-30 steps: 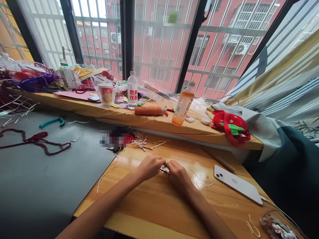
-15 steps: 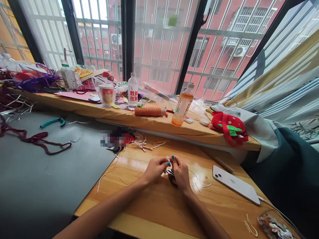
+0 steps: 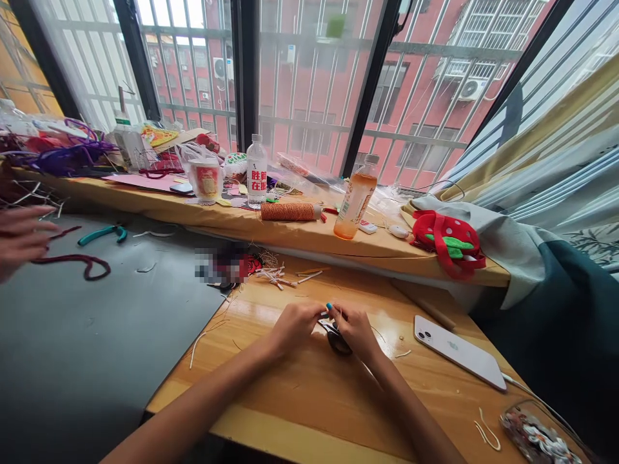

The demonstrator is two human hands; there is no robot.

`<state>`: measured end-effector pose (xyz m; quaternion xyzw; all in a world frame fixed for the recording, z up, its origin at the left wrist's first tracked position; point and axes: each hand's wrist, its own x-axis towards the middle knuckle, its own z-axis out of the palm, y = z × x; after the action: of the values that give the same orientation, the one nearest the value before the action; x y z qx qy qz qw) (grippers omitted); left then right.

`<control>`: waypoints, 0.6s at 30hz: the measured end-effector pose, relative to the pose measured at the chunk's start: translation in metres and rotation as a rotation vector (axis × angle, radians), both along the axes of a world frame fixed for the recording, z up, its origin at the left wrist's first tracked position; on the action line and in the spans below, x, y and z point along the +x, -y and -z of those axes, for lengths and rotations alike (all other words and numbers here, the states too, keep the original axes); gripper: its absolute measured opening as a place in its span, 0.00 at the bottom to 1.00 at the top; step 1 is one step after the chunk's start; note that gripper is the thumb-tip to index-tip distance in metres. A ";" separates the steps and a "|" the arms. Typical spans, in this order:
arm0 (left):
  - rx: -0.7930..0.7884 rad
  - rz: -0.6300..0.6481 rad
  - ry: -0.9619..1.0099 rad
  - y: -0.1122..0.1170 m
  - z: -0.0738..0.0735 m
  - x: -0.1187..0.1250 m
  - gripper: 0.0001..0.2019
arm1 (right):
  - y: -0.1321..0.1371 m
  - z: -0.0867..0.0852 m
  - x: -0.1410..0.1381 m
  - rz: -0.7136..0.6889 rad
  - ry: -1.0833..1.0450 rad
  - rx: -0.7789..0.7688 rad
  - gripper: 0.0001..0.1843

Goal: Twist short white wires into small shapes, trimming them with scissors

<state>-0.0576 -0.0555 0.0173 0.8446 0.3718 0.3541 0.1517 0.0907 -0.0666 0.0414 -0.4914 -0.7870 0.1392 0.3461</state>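
My left hand (image 3: 298, 324) and my right hand (image 3: 356, 330) meet fingertip to fingertip just above the wooden table (image 3: 290, 399). Both are closed in a pinch. A thin orange thread (image 3: 344, 316) runs over the fingers of my right hand. Whatever small piece lies between the fingertips of my left hand is too small and covered to make out. Below the hands, scissors (image 3: 340, 341) with black handles lie on the table, their blades partly hidden.
Another person's blurred hand (image 3: 22, 241) is at the left, by maroon yarn (image 3: 94, 265) and teal pliers (image 3: 102, 234). White sticks (image 3: 273, 277) lie behind my hands. A phone (image 3: 459, 351) is at right. On the ledge stand an orange thread spool (image 3: 287, 211) and a drink bottle (image 3: 355, 200).
The other person's hand has come in at the left edge, and the maroon yarn has shifted left. My hands stay together; more of the scissors' handles shows.
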 end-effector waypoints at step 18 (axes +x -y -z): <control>-0.636 0.079 0.289 -0.005 -0.005 0.002 0.13 | -0.012 -0.018 0.030 0.051 -0.755 -0.363 0.29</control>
<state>-0.0555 -0.0510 0.0228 0.7100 0.4053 0.3305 0.4716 0.1204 -0.0541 0.0591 -0.4783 -0.5550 0.4373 0.5215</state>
